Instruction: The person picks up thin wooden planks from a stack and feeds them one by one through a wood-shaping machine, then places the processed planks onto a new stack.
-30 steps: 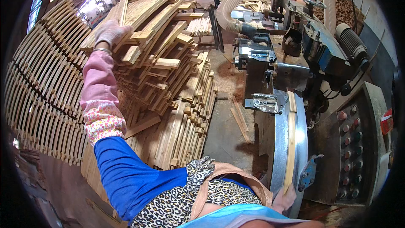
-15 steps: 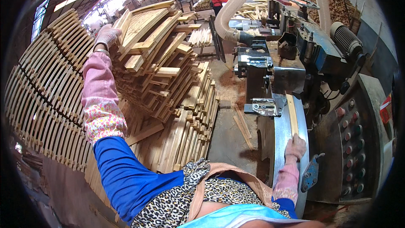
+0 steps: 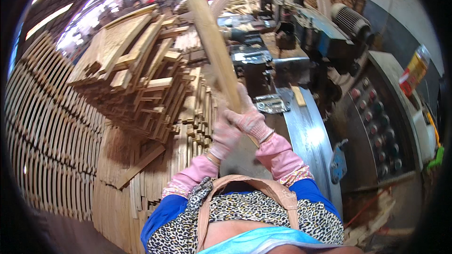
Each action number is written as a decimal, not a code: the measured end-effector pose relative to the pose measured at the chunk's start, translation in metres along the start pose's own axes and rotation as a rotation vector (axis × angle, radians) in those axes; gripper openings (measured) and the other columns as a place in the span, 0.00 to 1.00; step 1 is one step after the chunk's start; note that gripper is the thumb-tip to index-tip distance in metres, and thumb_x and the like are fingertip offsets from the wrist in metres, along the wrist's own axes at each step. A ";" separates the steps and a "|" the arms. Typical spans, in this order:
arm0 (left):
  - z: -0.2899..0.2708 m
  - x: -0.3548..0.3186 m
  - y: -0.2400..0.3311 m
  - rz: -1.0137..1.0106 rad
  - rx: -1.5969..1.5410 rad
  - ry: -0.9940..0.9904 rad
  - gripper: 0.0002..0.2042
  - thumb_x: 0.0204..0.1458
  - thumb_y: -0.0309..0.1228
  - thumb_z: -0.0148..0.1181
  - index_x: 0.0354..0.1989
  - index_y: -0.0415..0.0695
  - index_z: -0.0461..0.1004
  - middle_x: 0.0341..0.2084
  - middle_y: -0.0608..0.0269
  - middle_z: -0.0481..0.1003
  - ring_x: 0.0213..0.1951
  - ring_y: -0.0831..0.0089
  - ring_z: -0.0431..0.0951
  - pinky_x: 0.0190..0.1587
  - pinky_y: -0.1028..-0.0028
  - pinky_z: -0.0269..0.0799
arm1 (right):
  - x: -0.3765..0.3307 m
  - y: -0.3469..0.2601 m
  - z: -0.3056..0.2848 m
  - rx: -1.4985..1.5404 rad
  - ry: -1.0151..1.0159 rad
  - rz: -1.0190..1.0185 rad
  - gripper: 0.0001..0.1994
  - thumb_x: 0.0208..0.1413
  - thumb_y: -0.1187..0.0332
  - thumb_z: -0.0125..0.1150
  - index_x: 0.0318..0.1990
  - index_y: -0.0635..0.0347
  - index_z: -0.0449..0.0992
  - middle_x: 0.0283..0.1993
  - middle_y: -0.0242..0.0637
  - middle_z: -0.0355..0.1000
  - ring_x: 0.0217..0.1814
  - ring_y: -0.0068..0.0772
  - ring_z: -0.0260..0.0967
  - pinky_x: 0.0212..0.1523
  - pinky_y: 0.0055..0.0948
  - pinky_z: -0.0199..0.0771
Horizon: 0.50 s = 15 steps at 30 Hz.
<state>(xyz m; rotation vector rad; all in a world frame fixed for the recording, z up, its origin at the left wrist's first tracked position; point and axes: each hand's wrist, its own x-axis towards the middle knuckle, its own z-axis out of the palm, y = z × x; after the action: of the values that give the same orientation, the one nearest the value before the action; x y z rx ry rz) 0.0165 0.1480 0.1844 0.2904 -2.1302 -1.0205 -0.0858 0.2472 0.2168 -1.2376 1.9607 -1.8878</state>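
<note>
From my feed, both gloved hands are wrapped shut around one long pale wooden slat (image 3: 213, 42), left hand (image 3: 225, 134) just below right hand (image 3: 250, 118), touching.

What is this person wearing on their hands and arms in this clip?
Both the left hand and right hand wear light pinkish knit work gloves. Each forearm has a pink oversleeve with a patterned elastic cuff near the elbow, over a bright blue long-sleeved top. No other markings are readable.
</note>
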 end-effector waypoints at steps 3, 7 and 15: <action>0.053 -0.059 -0.008 -0.217 -0.277 -0.547 0.42 0.55 0.29 0.69 0.77 0.41 0.50 0.57 0.47 0.77 0.58 0.63 0.77 0.61 0.65 0.74 | -0.081 0.064 -0.046 -0.017 0.280 0.174 0.42 0.57 0.67 0.70 0.78 0.53 0.55 0.70 0.46 0.67 0.71 0.38 0.67 0.68 0.33 0.68; 0.036 -0.081 -0.009 -0.212 0.130 -0.945 0.38 0.56 0.37 0.64 0.74 0.44 0.55 0.59 0.47 0.77 0.60 0.54 0.78 0.62 0.62 0.74 | -0.270 0.066 -0.136 -0.873 0.255 0.539 0.33 0.51 0.60 0.70 0.67 0.50 0.71 0.51 0.48 0.76 0.52 0.56 0.74 0.53 0.52 0.73; -0.018 -0.090 -0.043 -0.530 0.156 -0.863 0.33 0.58 0.33 0.62 0.72 0.40 0.61 0.63 0.44 0.74 0.63 0.56 0.76 0.67 0.64 0.71 | -0.399 0.083 -0.177 -1.387 0.317 0.649 0.25 0.55 0.59 0.65 0.61 0.48 0.74 0.53 0.40 0.76 0.53 0.50 0.73 0.51 0.50 0.75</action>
<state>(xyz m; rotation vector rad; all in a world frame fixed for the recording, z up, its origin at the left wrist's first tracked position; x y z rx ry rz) 0.0876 0.1533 0.1124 0.5931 -3.0116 -1.4601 0.0261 0.6238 0.0098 -0.2004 3.3537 -0.2545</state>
